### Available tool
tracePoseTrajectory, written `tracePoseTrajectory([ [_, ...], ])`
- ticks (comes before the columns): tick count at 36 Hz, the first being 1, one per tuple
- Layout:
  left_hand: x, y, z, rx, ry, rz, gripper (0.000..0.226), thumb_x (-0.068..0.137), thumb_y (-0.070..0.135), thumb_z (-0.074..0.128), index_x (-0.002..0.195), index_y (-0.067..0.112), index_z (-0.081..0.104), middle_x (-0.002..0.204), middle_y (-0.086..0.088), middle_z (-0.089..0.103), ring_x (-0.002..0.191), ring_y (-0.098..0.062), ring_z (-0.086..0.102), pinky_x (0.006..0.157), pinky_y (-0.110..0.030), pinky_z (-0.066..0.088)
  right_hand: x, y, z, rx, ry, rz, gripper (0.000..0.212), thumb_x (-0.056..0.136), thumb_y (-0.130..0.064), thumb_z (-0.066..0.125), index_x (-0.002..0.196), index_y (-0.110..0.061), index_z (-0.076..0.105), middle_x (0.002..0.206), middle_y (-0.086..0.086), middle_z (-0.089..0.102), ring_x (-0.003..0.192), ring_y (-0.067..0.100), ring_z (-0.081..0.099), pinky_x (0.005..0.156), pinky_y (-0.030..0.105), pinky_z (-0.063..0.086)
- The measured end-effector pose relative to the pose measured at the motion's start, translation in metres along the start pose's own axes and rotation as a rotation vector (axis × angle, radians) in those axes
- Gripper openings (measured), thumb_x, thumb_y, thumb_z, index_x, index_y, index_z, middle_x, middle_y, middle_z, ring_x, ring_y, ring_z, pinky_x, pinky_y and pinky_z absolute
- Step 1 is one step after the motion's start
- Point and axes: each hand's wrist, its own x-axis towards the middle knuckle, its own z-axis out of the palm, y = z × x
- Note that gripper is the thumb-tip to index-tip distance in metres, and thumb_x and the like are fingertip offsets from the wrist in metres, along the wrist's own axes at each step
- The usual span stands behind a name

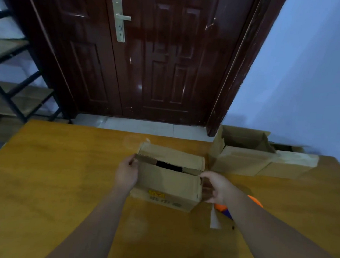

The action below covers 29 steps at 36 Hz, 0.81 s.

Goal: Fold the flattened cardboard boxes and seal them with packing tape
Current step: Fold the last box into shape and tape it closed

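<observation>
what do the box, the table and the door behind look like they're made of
The box looks like brown cardboard, matte, with creased flaps and rough edges. The table: wood or wood-look laminate, orange-brown, smooth with a faint sheen; cannot tell which. The door: dark red-brown, glossy, panelled; bright reflections suggest lacquered wood or painted metal.

— How many boxes do we count?
— Two: one near box (168,181), one open box (240,152) behind.
— And besides?
— One orange tape dispenser (220,207), one table (64,172), one door (168,59), and our two hands: left hand (126,173), right hand (215,187).
</observation>
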Motion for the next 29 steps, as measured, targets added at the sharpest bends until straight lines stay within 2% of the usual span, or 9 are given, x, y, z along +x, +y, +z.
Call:
tracePoseTrajectory([
  [3,0.000,0.001,0.001,0.064,0.164,0.059,0.030,0.102,0.019,0.042,0.121,0.007,0.061,0.110,-0.014,0.064,0.092,-0.033,0.058,0.072,-0.039,0.049,0.001,-0.010,0.009,-0.037,0.035,-0.054,0.031,0.085,-0.010,0.056,0.115,-0.009,0.059,0.102,0.012,0.062,0.092,0.029,0.061,0.078,0.044,0.054],
  [7,0.004,0.011,0.002,0.258,0.141,0.110,0.025,0.103,0.023,0.041,0.099,0.012,0.064,0.076,-0.009,0.058,0.056,-0.019,0.046,0.046,-0.028,0.030,0.006,-0.020,0.018,-0.113,0.100,-0.165,0.049,0.091,-0.020,0.062,0.136,-0.013,0.045,0.096,0.002,0.057,0.084,0.018,0.055,0.060,0.031,0.046],
  [9,0.006,0.021,0.005,0.226,0.086,0.050,0.033,0.104,0.029,0.034,0.121,0.008,0.053,0.095,-0.012,0.058,0.066,-0.021,0.047,0.054,-0.032,0.032,0.008,-0.023,0.020,-0.141,0.097,-0.173,0.048,0.093,-0.024,0.061,0.136,-0.011,0.045,0.096,0.000,0.057,0.084,0.016,0.054,0.061,0.029,0.044],
  [13,0.008,0.027,0.004,0.073,-0.205,-0.139,0.038,0.105,0.027,0.031,0.139,0.013,0.038,0.116,-0.007,0.052,0.087,-0.023,0.053,0.075,-0.044,0.041,0.011,-0.029,0.017,-0.137,0.085,-0.118,0.055,0.097,-0.030,0.053,0.144,-0.009,0.036,0.143,0.013,0.043,0.128,0.030,0.042,0.106,0.040,0.038],
  [17,0.006,0.026,-0.005,0.082,-0.488,-0.117,0.031,0.095,0.024,0.058,0.125,0.024,0.050,0.119,-0.002,0.056,0.108,-0.026,0.055,0.097,-0.046,0.045,0.007,-0.034,0.008,-0.127,0.070,-0.086,0.055,0.096,-0.038,0.054,0.141,-0.011,0.040,0.141,0.013,0.045,0.127,0.031,0.044,0.105,0.042,0.038],
  [19,0.005,0.026,-0.006,0.178,-0.665,-0.076,0.064,0.088,0.029,0.068,0.142,0.028,0.033,0.131,-0.001,0.048,0.119,-0.026,0.049,0.101,-0.043,0.043,0.007,-0.035,0.004,-0.119,0.023,-0.072,0.052,0.093,-0.043,0.056,0.135,-0.012,0.048,0.133,0.013,0.052,0.115,0.031,0.052,0.097,0.044,0.046],
  [21,0.002,0.030,-0.002,0.533,-0.810,0.001,0.093,0.080,0.044,0.073,0.150,0.035,0.011,0.150,-0.004,0.027,0.131,-0.030,0.039,0.104,-0.044,0.041,0.008,-0.033,0.004,-0.191,-0.025,-0.064,0.044,0.093,-0.040,0.057,0.127,-0.012,0.053,0.130,0.012,0.054,0.111,0.030,0.053,0.094,0.046,0.048],
  [25,-0.006,0.027,0.015,0.914,-0.727,0.119,0.102,0.074,0.066,0.066,0.149,0.041,0.002,0.158,-0.011,0.002,0.144,-0.039,0.000,0.114,-0.062,0.013,0.014,-0.023,0.012,-0.392,0.018,-0.171,0.044,0.095,-0.031,0.055,0.134,-0.012,0.048,0.133,0.011,0.053,0.121,0.032,0.050,0.099,0.046,0.043],
  [29,-0.008,0.020,0.025,0.985,-0.500,0.137,0.095,0.076,0.060,0.068,0.150,0.039,0.013,0.158,-0.014,-0.003,0.144,-0.040,-0.010,0.114,-0.061,0.005,0.016,-0.017,0.019,-0.682,0.196,-0.399,0.045,0.094,-0.033,0.054,0.134,-0.014,0.045,0.121,0.009,0.059,0.097,0.022,0.055,0.084,0.032,0.047],
])
